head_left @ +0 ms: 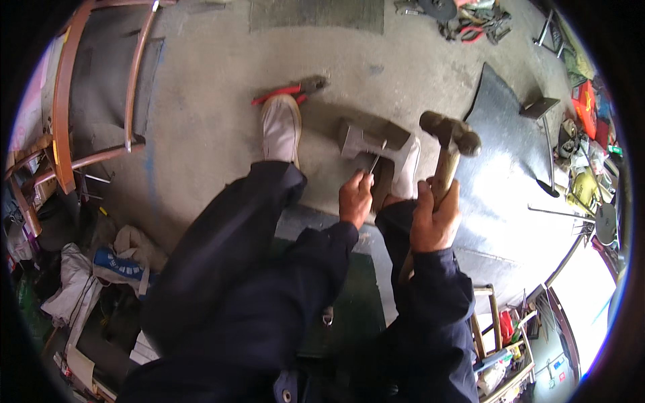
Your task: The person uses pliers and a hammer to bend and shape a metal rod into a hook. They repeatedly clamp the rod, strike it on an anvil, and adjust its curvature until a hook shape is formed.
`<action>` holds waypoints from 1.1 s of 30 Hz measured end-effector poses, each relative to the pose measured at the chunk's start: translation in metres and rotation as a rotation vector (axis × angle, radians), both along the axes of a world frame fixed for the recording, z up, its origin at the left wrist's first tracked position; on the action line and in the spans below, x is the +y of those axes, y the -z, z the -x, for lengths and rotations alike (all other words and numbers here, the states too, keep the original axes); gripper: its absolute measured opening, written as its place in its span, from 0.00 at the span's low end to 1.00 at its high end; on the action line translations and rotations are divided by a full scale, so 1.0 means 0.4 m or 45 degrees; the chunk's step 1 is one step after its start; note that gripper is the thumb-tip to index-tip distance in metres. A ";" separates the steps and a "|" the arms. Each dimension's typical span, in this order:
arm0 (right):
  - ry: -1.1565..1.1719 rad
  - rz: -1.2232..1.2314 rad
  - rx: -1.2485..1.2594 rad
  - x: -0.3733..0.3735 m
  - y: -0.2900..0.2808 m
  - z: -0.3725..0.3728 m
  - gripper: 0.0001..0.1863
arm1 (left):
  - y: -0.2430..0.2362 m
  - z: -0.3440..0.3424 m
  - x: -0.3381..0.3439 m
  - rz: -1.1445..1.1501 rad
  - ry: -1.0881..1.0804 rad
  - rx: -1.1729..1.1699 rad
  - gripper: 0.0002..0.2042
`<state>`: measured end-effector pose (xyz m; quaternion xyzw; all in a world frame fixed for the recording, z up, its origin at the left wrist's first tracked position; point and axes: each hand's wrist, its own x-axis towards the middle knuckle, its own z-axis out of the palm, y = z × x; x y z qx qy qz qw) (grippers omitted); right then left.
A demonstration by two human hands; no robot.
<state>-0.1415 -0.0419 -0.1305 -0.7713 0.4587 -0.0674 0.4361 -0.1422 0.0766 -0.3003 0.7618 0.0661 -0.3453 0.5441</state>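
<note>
My right hand is wrapped around the wooden handle of a hammer, its metal head raised to the right of a small anvil-like metal block. Between the pinched fingers of my left hand is a thin metal rod. The rod's far end reaches the block's near edge; whether it touches the top, I cannot tell. The block stands on the floor between my shoes, close to the right one. Red-handled pliers lie just beyond the toe of my left shoe.
A wooden-framed chair lies at the left. Cloth bags are heaped below it. A dark sheet covers floor at the right, beside piled tools and parts. More pliers and metal pieces lie far right. A wooden rack stands near right.
</note>
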 end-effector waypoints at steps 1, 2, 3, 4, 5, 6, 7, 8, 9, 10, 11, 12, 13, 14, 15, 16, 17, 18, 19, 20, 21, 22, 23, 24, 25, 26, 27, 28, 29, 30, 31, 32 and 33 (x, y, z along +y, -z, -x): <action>0.009 0.036 -0.045 0.002 -0.011 -0.005 0.10 | 0.000 0.003 -0.003 0.037 -0.054 0.001 0.13; 0.034 -0.108 -0.009 -0.001 -0.022 -0.008 0.12 | -0.002 0.007 -0.003 -0.002 -0.062 -0.009 0.13; -0.023 -0.055 0.014 0.000 -0.025 -0.013 0.11 | -0.004 0.010 -0.005 -0.047 -0.061 -0.002 0.13; -0.093 -0.016 0.033 0.000 -0.024 -0.016 0.10 | -0.005 0.012 -0.007 -0.034 -0.078 -0.005 0.13; -0.153 0.013 0.035 0.002 -0.018 -0.017 0.10 | -0.007 0.014 -0.008 -0.024 -0.097 -0.007 0.13; -0.175 0.005 0.048 0.005 -0.012 -0.014 0.10 | -0.008 0.014 -0.009 -0.023 -0.103 0.011 0.13; -0.203 0.001 0.080 0.008 -0.002 -0.009 0.10 | -0.010 0.015 -0.008 -0.023 -0.100 0.002 0.12; -0.228 0.014 0.101 0.012 0.009 -0.002 0.10 | -0.010 0.015 -0.008 -0.025 -0.085 0.010 0.11; -0.246 0.044 0.102 0.014 0.022 0.007 0.10 | -0.009 0.015 -0.007 -0.024 -0.070 0.015 0.10; -0.246 0.046 0.129 0.017 0.035 0.016 0.11 | -0.007 0.015 -0.007 -0.008 -0.088 -0.013 0.10; -0.257 0.013 0.178 0.021 0.047 0.025 0.11 | -0.005 0.016 -0.008 0.007 -0.106 -0.041 0.09; -0.256 -0.007 0.222 0.024 0.059 0.035 0.11 | -0.004 0.018 -0.007 0.030 -0.108 -0.054 0.09; -0.256 -0.013 0.260 0.028 0.068 0.043 0.12 | -0.002 0.019 -0.007 0.035 -0.125 -0.022 0.09; -0.292 -0.044 0.364 0.029 0.079 0.050 0.12 | 0.000 0.021 -0.006 0.052 -0.127 0.021 0.09; -0.295 -0.057 0.388 0.031 0.087 0.055 0.11 | 0.001 0.022 -0.006 0.051 -0.123 0.085 0.09; -0.299 -0.066 0.406 0.031 0.095 0.057 0.11 | 0.002 0.024 -0.006 0.072 -0.131 0.065 0.09; -0.302 -0.071 0.417 0.030 0.100 0.058 0.11 | 0.002 0.024 -0.007 0.078 -0.132 0.059 0.10; -0.300 -0.062 0.394 0.030 0.103 0.057 0.11 | 0.000 0.025 -0.006 0.057 -0.128 0.082 0.10; -0.320 -0.072 0.403 0.029 0.103 0.056 0.13 | -0.003 0.025 -0.006 0.077 -0.136 0.035 0.10; -0.334 -0.055 0.393 0.028 0.102 0.052 0.14 | -0.005 0.023 -0.007 0.076 -0.137 0.003 0.11; -0.331 -0.025 0.403 0.028 0.097 0.049 0.16 | -0.008 0.022 -0.008 0.077 -0.129 0.007 0.11; -0.312 -0.051 0.353 0.028 0.089 0.046 0.14 | -0.012 0.020 -0.008 0.053 -0.130 -0.007 0.11; -0.272 -0.064 0.321 0.028 0.080 0.042 0.12 | -0.015 0.020 -0.008 0.033 -0.116 0.014 0.11; -0.233 -0.093 0.290 0.028 0.068 0.038 0.11 | -0.020 0.020 -0.006 -0.001 -0.106 0.042 0.11; -0.213 -0.089 0.282 0.027 0.058 0.033 0.11 | -0.024 0.021 -0.005 0.002 -0.121 0.037 0.11; -0.196 -0.105 0.264 0.025 0.049 0.029 0.11 | -0.025 0.022 -0.006 0.003 -0.138 0.035 0.11; -0.201 -0.082 0.184 0.023 0.044 0.025 0.11 | -0.026 0.023 -0.006 0.007 -0.154 0.029 0.10; -0.180 -0.117 0.244 0.024 0.041 0.023 0.11 | -0.027 0.024 -0.006 -0.010 -0.139 0.029 0.10; -0.181 -0.116 0.242 0.023 0.043 0.022 0.11 | -0.026 0.025 -0.006 -0.026 -0.124 0.026 0.10; -0.192 -0.090 0.212 0.025 0.048 0.024 0.11 | -0.026 0.027 -0.007 -0.052 -0.108 0.025 0.10; -0.236 -0.090 0.290 0.027 0.055 0.030 0.12 | -0.025 0.027 -0.007 -0.028 -0.127 0.026 0.10; -0.290 -0.064 0.339 0.031 0.068 0.036 0.14 | -0.024 0.029 -0.009 -0.014 -0.146 0.027 0.10; -0.334 -0.043 0.387 0.036 0.080 0.046 0.15 | -0.025 0.030 -0.010 -0.007 -0.155 0.047 0.10</action>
